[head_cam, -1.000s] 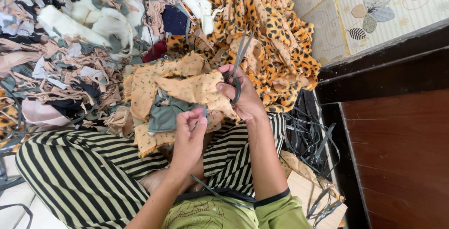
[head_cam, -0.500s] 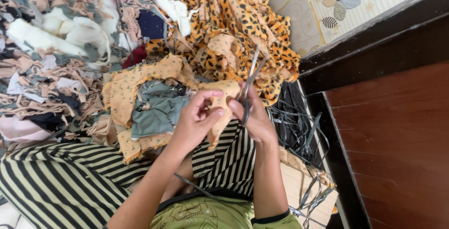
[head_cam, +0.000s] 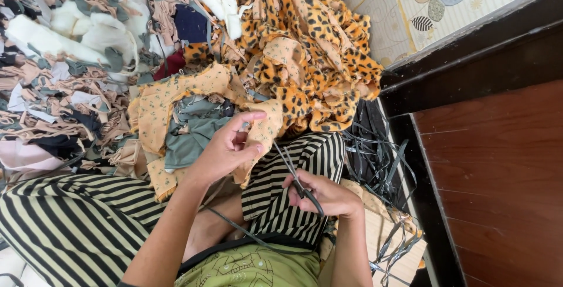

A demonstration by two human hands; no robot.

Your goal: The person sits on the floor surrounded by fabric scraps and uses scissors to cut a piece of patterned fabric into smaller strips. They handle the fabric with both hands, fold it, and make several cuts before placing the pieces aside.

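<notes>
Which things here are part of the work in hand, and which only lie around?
In use: left hand pinching the yellow floral cloth; right hand holding scissors.
Lying about: leopard-print fabric, scrap pile, black strips.

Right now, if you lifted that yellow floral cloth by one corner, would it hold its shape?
Probably not. The yellow cloth already drapes and folds where the left hand pinches it, so it looks floppy. It seems thin, so likely light. Its frayed edges may snag on the scraps.
</notes>
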